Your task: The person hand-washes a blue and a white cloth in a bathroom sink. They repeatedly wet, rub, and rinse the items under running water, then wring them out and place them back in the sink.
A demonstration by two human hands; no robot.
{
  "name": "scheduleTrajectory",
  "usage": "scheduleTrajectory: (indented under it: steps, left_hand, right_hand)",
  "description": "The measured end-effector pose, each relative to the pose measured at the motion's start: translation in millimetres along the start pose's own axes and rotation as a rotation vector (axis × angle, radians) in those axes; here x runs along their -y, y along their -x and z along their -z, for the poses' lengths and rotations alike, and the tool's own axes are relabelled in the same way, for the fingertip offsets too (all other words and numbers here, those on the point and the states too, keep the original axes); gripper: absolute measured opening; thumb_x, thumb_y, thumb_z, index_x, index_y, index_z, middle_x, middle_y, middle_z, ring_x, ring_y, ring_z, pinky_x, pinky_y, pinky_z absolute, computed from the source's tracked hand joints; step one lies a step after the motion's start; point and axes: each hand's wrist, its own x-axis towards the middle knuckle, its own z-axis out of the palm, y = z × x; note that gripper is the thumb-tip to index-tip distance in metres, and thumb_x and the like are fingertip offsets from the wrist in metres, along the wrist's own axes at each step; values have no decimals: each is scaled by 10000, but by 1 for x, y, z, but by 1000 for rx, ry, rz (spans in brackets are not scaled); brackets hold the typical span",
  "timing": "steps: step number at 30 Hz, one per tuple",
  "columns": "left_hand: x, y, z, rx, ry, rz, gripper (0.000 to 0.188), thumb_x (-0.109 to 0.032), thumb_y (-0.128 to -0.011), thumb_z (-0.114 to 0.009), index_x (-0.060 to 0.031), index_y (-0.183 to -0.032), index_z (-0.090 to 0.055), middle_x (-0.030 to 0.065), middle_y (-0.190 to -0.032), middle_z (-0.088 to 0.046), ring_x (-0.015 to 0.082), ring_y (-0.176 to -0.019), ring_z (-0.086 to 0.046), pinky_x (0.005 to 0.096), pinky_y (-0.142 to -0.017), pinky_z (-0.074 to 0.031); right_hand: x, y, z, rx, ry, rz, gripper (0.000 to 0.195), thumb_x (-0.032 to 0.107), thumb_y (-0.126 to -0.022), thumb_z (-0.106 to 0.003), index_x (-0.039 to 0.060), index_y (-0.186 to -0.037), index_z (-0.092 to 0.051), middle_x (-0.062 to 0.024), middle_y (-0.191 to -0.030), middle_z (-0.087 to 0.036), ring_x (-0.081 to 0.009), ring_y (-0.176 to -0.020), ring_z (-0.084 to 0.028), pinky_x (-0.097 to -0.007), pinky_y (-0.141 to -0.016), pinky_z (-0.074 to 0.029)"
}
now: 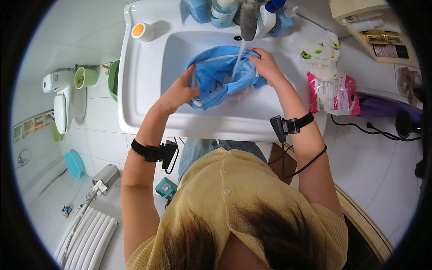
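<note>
A blue cloth item (211,76) with white edging is spread between my hands inside the white washbasin (141,114). My left hand (180,89) grips its left edge, thumb on the near side of the rim. On the opposite side, my right hand (265,65) pinches the upper right edge. From the grey faucet (248,22) a stream of water (239,59) runs down into the cloth's open hollow. Water pools there, and what lies beneath the cloth is hidden.
Behind the basin stand several bottles, among them a clear pump bottle (222,15) and a white bottle with a blue top (268,20). A white jar with an orange lid (141,32) sits at the back left corner. At right lies a pink-and-white packet (332,96) beside a black cord (357,125).
</note>
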Motion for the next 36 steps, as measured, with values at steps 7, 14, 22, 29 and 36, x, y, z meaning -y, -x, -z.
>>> scheduleTrajectory:
  steps: [7, 14, 22, 29, 36]
  left_hand:
    - [20, -8, -15, -104, -30, -18, 940, -81, -732, -610, -62, -1536, -122, 201, -1332, -457, 309, -1152, -526, 345, -858, -500]
    - [22, 0, -13, -126, 42, 4, 911, -68, -708, -611, -11, -1512, -186, 208, -1327, -488, 283, -1146, -525, 316, -948, -439]
    - [8, 2, -11, -205, -77, -95, 876, -62, -696, -604, 22, -1488, -240, 231, -1303, -510, 298, -1174, -530, 326, -991, -413]
    - [-3, 12, -20, -219, -154, -252, 848, -71, -705, -592, 18, -1481, -260, 255, -1305, -508, 327, -1193, -528, 339, -1001, -407]
    - [-16, -6, -36, -95, -108, -211, 846, -70, -714, -594, 3, -1487, -259, 240, -1309, -510, 305, -1166, -540, 317, -986, -412]
  right_hand:
    - [-27, -9, -11, 19, -14, 7, 382, 249, -949, -544, 86, -1295, -551, -61, -1139, -617, -159, -984, -573, -301, -811, -483]
    - [-11, 4, -16, 84, -45, -224, 494, 310, -893, -552, 37, -1304, -529, -110, -1040, -633, -186, -834, -579, -333, -690, -483]
    - [-2, 2, -17, -13, 109, -33, 455, 302, -906, -537, 10, -1254, -566, -120, -1029, -642, -197, -872, -586, -343, -753, -469]
    - [3, 7, -2, 7, -7, -62, 370, 261, -939, -547, 21, -1216, -596, -59, -1014, -642, -146, -861, -569, -292, -763, -463]
    - [20, 55, 46, -63, -382, -125, 349, 208, -935, -551, -4, -1207, -605, -77, -1075, -651, -150, -924, -607, -278, -806, -487]
